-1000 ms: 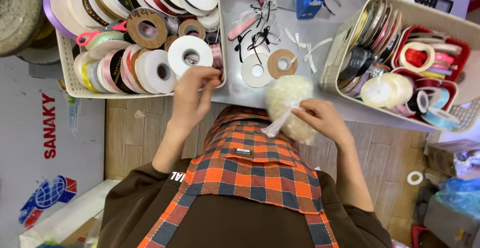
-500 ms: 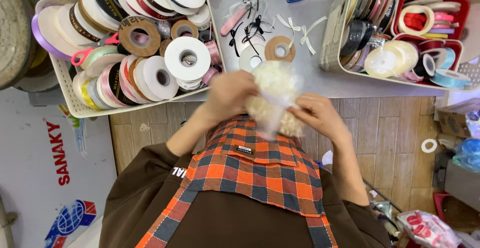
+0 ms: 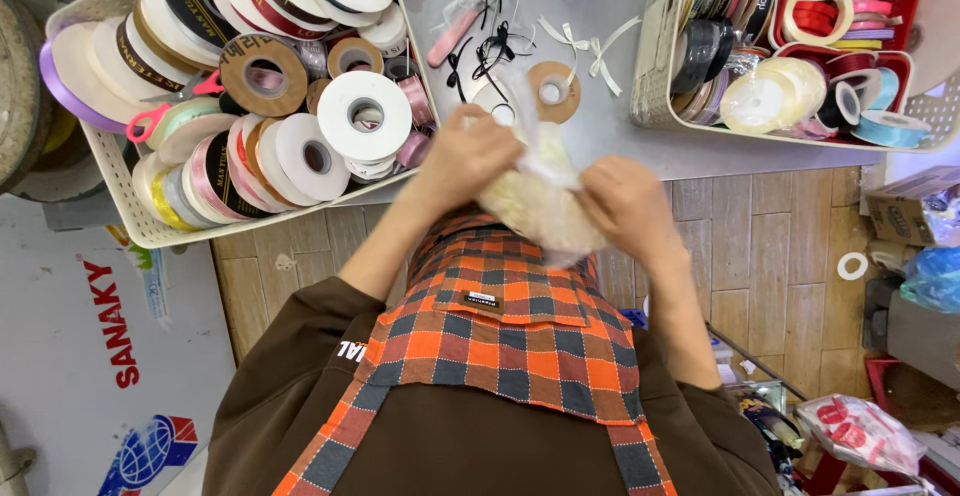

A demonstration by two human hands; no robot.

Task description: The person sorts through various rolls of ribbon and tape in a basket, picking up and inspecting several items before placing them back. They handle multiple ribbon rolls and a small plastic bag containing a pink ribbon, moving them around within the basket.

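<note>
Both hands, left hand [image 3: 468, 156] and right hand [image 3: 622, 204], grip a soft, light, crinkly clear bag [image 3: 535, 206] of cream filling near its neck, just before the table [image 3: 620, 136] edge.

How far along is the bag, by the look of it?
The clear bag already holds cream-coloured contents. In hand: left hand and right hand both grip it above the apron, working its top. Whether it is closed, motion blur hides. Ribbon rolls stay in the white basket, loose bows lie on the grey table.
</note>
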